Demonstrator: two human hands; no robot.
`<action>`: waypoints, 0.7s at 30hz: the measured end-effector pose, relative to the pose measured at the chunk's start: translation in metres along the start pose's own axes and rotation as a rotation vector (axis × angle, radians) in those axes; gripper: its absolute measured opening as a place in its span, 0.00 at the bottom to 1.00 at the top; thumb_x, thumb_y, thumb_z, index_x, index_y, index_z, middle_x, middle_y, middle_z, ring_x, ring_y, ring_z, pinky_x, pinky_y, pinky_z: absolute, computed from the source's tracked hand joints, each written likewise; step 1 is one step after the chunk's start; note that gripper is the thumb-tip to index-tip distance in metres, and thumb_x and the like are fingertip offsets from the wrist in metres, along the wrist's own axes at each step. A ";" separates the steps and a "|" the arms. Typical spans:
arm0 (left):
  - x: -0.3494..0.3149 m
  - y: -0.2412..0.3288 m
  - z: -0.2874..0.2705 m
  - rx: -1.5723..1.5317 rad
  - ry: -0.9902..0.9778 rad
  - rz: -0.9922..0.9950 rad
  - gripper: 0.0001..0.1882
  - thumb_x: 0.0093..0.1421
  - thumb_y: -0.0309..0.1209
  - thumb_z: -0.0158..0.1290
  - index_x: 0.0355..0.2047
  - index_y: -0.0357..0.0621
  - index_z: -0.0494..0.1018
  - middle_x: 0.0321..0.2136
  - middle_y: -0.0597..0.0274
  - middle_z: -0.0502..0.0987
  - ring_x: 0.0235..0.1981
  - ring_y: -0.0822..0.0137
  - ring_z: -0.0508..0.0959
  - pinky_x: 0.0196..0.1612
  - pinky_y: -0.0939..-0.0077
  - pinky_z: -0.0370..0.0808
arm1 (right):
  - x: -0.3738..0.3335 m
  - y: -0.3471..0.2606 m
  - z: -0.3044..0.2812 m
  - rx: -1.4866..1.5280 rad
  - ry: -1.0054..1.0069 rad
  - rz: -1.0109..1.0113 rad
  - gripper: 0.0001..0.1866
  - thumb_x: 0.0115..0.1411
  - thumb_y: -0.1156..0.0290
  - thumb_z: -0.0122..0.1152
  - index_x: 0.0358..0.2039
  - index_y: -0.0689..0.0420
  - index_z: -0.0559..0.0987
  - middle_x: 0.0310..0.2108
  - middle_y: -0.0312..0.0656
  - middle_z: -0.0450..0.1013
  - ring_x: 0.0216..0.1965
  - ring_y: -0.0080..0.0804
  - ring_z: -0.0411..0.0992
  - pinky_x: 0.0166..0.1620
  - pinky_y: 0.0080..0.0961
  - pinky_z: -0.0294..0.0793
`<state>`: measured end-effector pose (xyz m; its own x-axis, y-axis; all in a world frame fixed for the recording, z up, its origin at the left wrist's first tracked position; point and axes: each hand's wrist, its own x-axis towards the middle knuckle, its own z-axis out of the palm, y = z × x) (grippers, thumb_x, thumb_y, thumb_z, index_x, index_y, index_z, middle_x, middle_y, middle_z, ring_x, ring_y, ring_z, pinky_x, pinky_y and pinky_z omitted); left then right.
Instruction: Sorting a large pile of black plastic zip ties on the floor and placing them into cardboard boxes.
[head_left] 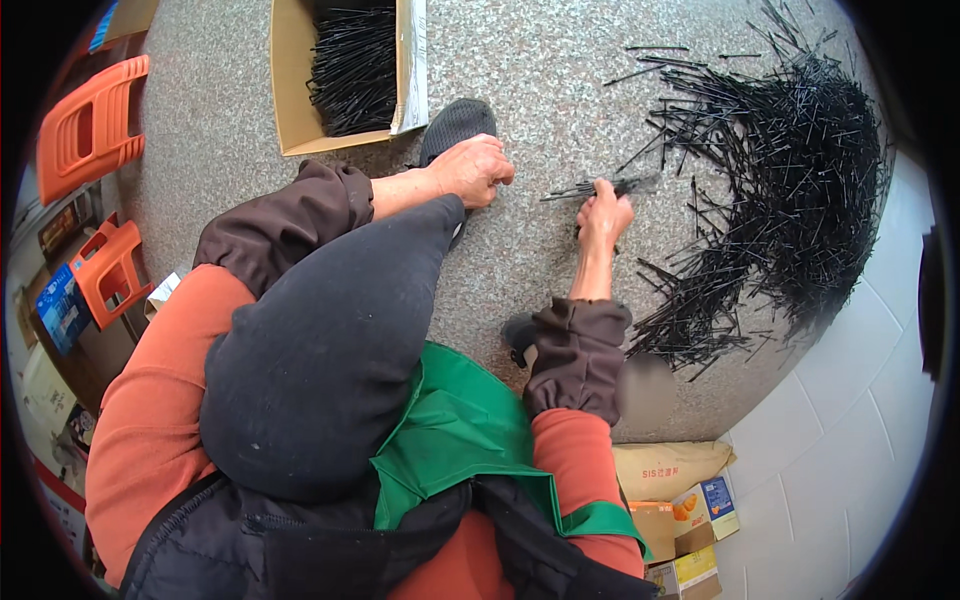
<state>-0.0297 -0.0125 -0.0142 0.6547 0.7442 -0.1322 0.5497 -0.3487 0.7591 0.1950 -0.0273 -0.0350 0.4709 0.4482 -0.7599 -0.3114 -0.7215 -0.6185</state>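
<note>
My right hand [605, 215] is closed round a small bundle of thin black sticks [572, 191], which poke out to both sides of the fingers over the speckled floor. To its left, my left hand [472, 172] has its fingers curled in beside my dark shoe [458, 128]; whatever they may hold is hidden. A large loose heap of the same black sticks [810, 180] spreads over the floor at the right, with strays lying around its left edge. At the upper left, a cardboard box [291, 100] holds many more sticks [355, 70], mostly lying side by side.
Orange plastic stools [92, 130] stand along the left side, near a blue carton [62, 308]. A pale wall [830, 430] bounds the lower right. Before it are a tan sack [665, 468] and small cartons [705, 510]. My bent left knee [320, 340] rises between my arms.
</note>
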 end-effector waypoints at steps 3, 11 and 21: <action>-0.002 -0.008 0.005 -0.006 0.006 0.012 0.08 0.37 0.21 0.52 0.23 0.42 0.72 0.21 0.61 0.74 0.31 0.60 0.74 0.51 0.66 0.66 | -0.046 0.016 -0.020 -0.042 -0.003 0.126 0.14 0.51 0.60 0.61 0.21 0.55 0.69 0.13 0.34 0.64 0.08 0.18 0.54 0.10 0.16 0.52; 0.006 -0.002 0.003 -0.045 0.003 -0.003 0.07 0.40 0.20 0.50 0.22 0.43 0.72 0.19 0.60 0.73 0.30 0.59 0.74 0.50 0.65 0.66 | -0.045 0.054 -0.082 0.159 0.292 0.137 0.05 0.52 0.73 0.56 0.24 0.57 0.69 0.16 0.34 0.65 0.10 0.18 0.57 0.11 0.17 0.53; 0.004 -0.004 0.004 -0.028 0.012 0.002 0.07 0.41 0.20 0.51 0.23 0.43 0.72 0.19 0.60 0.72 0.29 0.59 0.74 0.52 0.62 0.65 | -0.028 0.052 -0.086 -0.007 0.413 0.202 0.11 0.51 0.68 0.60 0.22 0.57 0.67 0.13 0.36 0.65 0.08 0.20 0.57 0.10 0.20 0.53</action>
<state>-0.0266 -0.0107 -0.0203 0.6494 0.7504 -0.1233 0.5335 -0.3340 0.7771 0.2367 -0.1224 -0.0285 0.6914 0.0514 -0.7206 -0.4255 -0.7772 -0.4637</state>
